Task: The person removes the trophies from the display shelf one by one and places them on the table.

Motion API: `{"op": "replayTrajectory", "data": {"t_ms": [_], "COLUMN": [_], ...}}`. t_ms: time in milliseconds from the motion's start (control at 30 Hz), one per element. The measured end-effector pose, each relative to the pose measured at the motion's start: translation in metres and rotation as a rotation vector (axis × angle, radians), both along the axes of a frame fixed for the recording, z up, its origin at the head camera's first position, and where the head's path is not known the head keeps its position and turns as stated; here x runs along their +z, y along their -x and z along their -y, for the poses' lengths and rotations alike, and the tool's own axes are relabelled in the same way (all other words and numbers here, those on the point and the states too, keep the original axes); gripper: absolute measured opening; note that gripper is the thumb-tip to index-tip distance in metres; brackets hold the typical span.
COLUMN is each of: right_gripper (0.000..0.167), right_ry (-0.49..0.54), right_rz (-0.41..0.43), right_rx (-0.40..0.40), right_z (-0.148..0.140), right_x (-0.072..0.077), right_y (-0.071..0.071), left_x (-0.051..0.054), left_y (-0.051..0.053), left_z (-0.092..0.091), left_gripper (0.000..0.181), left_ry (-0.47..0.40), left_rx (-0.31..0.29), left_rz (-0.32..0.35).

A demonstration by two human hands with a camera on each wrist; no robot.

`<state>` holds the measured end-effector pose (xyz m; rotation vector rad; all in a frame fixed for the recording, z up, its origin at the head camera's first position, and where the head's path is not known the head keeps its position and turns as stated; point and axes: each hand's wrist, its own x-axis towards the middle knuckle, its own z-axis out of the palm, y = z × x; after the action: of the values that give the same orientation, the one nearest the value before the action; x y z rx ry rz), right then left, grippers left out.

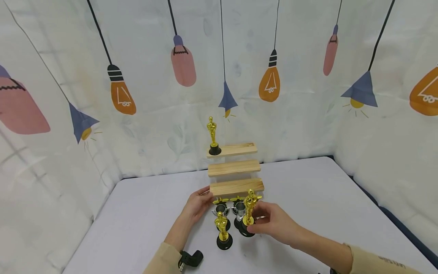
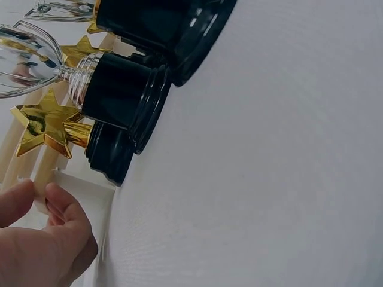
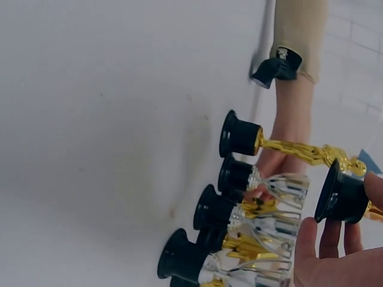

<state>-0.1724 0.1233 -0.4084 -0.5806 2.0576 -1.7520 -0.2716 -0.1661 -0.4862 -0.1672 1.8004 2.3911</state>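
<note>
My left hand [image 1: 198,205] pinches the left end of the lowest board of a three-tier wooden display stand [image 1: 236,187]. In the left wrist view the thumb and forefinger meet on the board's end. My right hand [image 1: 275,224] grips a gold figurine trophy [image 1: 251,201] by its black base [image 3: 342,194], raised off the table. Another gold figurine trophy [image 1: 222,228] stands upright in front, between the hands. Behind it are silver cup trophies [image 1: 220,209] and gold star trophies [image 2: 48,122], close together and partly hidden. One more figurine trophy [image 1: 213,133] stands at the left of the top tier.
A white-covered table [image 1: 143,213] carries everything. Behind it hangs a pale curtain [image 1: 154,133] printed with lamps, and curtain also closes both sides. On the left wrist sits a black strapped device [image 1: 191,258]. The stand's middle board [image 1: 234,168] holds nothing.
</note>
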Motion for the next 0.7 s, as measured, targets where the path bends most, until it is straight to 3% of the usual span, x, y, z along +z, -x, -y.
{"op": "replayTrajectory", "data": {"t_ms": [233,467,700], "right_gripper": [0.031,0.032,0.029], "right_ry": [0.007,-0.071,-0.045], "right_rz": [0.023,0.048,0.018], "right_rx": [-0.001,-0.034,-0.036], "right_z": [0.003,0.006,0.008], "right_x": [-0.012,-0.029,-0.047], "right_y": [-0.005,-0.009,-0.008], "left_x": [-0.001,-0.001,0.001], "left_y": [0.000,0.000,-0.001], "left_z": [0.000,0.001,0.000], "left_gripper": [0.052,0.051,0.053], "left_ry": [-0.010,-0.009,-0.007], "left_rx": [0.000,0.006,-0.009], "left_rz": [-0.001,-0.001,-0.013]}}
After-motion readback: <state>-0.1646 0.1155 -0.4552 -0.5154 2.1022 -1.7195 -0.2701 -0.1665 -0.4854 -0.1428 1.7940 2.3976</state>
